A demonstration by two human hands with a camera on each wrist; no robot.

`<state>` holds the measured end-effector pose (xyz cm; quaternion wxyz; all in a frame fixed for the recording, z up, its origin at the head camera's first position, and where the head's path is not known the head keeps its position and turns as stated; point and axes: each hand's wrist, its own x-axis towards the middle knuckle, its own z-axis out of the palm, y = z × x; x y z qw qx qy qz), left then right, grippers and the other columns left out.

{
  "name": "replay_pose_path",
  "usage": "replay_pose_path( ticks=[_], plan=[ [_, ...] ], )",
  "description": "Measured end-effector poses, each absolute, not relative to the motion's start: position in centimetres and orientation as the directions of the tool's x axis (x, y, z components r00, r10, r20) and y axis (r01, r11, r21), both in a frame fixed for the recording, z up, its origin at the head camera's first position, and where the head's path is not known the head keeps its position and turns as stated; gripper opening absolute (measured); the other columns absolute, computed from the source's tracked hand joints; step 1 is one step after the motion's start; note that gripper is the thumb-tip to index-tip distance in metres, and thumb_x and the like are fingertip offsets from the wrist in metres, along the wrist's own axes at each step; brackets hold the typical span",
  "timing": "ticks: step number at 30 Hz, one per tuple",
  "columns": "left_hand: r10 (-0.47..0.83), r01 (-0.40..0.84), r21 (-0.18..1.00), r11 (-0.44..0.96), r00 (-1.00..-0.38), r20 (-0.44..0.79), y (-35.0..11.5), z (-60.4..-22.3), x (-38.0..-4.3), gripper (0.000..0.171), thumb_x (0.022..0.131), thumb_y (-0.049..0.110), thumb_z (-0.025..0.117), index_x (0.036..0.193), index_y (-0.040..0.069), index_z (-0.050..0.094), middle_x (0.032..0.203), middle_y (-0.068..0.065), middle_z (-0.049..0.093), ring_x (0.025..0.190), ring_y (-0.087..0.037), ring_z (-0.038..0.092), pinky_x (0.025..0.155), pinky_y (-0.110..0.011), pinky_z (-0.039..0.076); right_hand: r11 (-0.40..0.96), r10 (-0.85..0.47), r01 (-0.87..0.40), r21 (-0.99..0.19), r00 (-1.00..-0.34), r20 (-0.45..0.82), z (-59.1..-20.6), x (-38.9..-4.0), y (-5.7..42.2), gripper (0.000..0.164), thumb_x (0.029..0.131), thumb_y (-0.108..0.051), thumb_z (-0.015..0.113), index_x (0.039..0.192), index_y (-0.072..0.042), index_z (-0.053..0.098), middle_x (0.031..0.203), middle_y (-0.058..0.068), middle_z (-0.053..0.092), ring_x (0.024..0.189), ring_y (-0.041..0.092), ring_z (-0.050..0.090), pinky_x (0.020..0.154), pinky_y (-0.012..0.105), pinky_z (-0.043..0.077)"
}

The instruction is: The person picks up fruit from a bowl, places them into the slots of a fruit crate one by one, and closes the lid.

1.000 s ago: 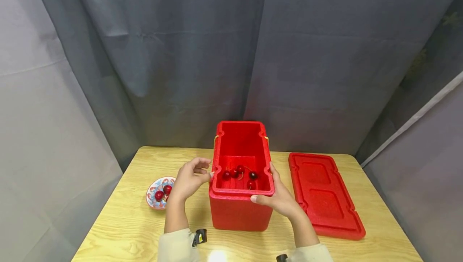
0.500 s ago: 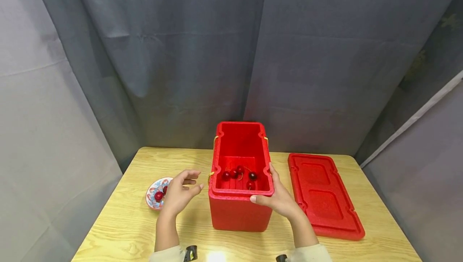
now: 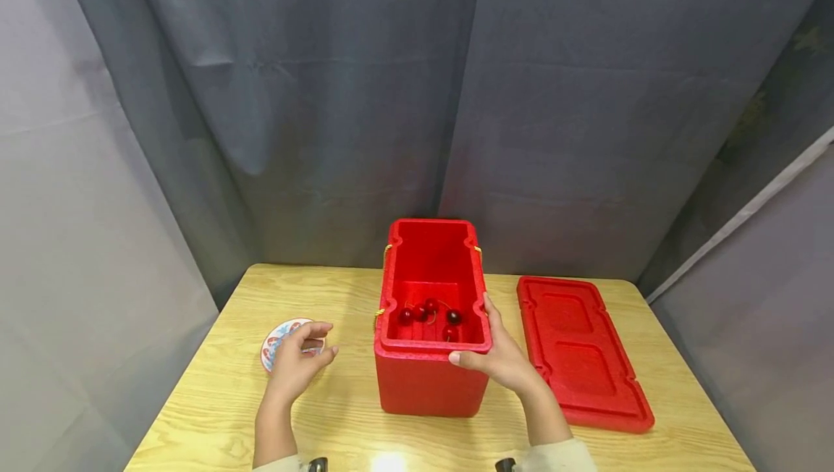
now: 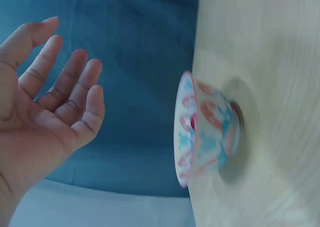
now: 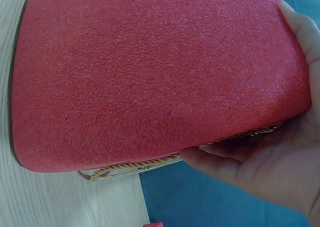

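A deep red foam box stands without its cover mid-table, yellow cord loops at its sides. Several dark red cherries with stems lie on its floor. My right hand grips the near right corner of the rim, thumb over the front edge and fingers along the side. To the left, my left hand is held above the table with fingers loosely bent and nothing in them. It overlaps a patterned bowl in the head view. In the left wrist view the bowl is apart from the hand, a speck of red showing at its rim.
A red lid with two recessed panels lies flat at the right of the wooden table. Grey curtains hang behind the table and along both sides.
My left hand has moved left from the box's rim to over the bowl, covering the cherries seen there earlier. The right hand has kept its grip on the box.
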<state>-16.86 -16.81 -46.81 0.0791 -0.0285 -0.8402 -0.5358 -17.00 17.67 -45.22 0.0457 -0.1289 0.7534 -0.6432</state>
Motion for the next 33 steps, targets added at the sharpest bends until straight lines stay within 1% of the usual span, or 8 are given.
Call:
replay_pose_path(
  ticks=[4,10,12,16,18,24,29,33],
  plan=[
    [-0.064,0.095,0.890,0.446,-0.988,0.138,-18.1,-47.3,-16.9,0.033,0.076,0.000,0.073,0.108,0.006,0.063,0.104,-0.007,0.060,0.093,-0.026,0.056,0.072,-0.030,0.048,0.138,-0.253,-0.124,-0.983,-0.964,0.086,-45.1,-17.0,17.6,0.111,0.067,-0.022,0.082,0.148,-0.023,0.006,0.136,0.005,0.038,0.116,0.031,0.045,0.078,0.040,0.051],
    [-0.075,0.078,0.879,0.470,-0.989,0.128,-19.3,-48.2,-17.3,0.034,0.077,0.000,0.072,0.110,0.005,0.063,0.105,-0.008,0.062,0.095,-0.027,0.059,0.082,-0.042,0.046,0.139,-0.252,-0.127,-0.982,-0.964,0.089,-45.0,-16.9,17.5,0.112,0.066,-0.021,0.082,0.148,-0.023,0.007,0.136,0.005,0.038,0.115,0.031,0.046,0.079,0.040,0.051],
    [-0.084,0.071,0.881,0.467,-0.989,0.125,-19.6,-48.5,-17.4,0.035,0.076,-0.002,0.072,0.110,0.005,0.064,0.104,-0.009,0.063,0.095,-0.028,0.059,0.081,-0.040,0.047,0.139,-0.256,-0.128,-0.982,-0.962,0.090,-45.0,-16.9,17.5,0.112,0.067,-0.021,0.082,0.149,-0.023,0.006,0.136,0.005,0.038,0.116,0.031,0.046,0.079,0.039,0.051],
    [-0.110,0.032,0.889,0.458,-0.990,0.093,-20.1,-49.0,-17.9,0.039,0.074,-0.004,0.069,0.111,0.006,0.064,0.104,-0.011,0.062,0.098,-0.030,0.057,0.069,-0.029,0.050,0.141,-0.249,-0.123,-0.982,-0.965,0.085,-45.1,-16.9,17.6,0.111,0.067,-0.021,0.082,0.148,-0.024,0.006,0.136,0.005,0.038,0.116,0.030,0.045,0.079,0.039,0.051],
    [-0.116,0.010,0.890,0.456,-0.991,0.071,-20.4,-49.3,-18.1,0.040,0.074,-0.003,0.068,0.113,0.007,0.064,0.105,-0.011,0.062,0.100,-0.032,0.055,0.069,-0.027,0.050,0.139,-0.247,-0.123,-0.983,-0.965,0.086,-45.1,-16.9,17.7,0.111,0.067,-0.021,0.082,0.148,-0.024,0.006,0.136,0.005,0.038,0.116,0.031,0.045,0.079,0.039,0.051],
    [-0.107,0.002,0.882,0.471,-0.993,0.059,-21.1,-50.4,-18.8,0.040,0.076,0.001,0.070,0.115,0.004,0.062,0.112,-0.015,0.060,0.102,-0.033,0.054,0.074,-0.029,0.048,0.147,-0.248,-0.129,-0.981,-0.965,0.090,-45.2,-17.0,17.7,0.109,0.068,-0.023,0.082,0.148,-0.025,0.008,0.136,0.005,0.038,0.117,0.031,0.044,0.077,0.039,0.051],
    [-0.116,-0.016,0.887,0.462,-0.992,0.042,-21.8,-51.4,-19.2,0.040,0.077,0.001,0.071,0.116,0.001,0.061,0.112,-0.019,0.059,0.100,-0.033,0.055,0.073,-0.028,0.048,0.154,-0.247,-0.123,-0.980,-0.966,0.082,-45.3,-17.1,17.7,0.109,0.068,-0.024,0.082,0.148,-0.025,0.008,0.136,0.005,0.037,0.117,0.032,0.043,0.077,0.040,0.051],
    [-0.110,-0.054,0.900,0.433,-0.994,-0.006,-22.3,-52.1,-19.5,0.040,0.080,0.001,0.068,0.119,0.000,0.058,0.117,-0.021,0.056,0.103,-0.035,0.052,0.071,-0.031,0.051,0.145,-0.256,-0.133,-0.980,-0.962,0.093,-45.2,-17.1,17.6,0.109,0.068,-0.023,0.082,0.148,-0.024,0.008,0.136,0.005,0.037,0.117,0.032,0.043,0.077,0.040,0.052]
  ],
)
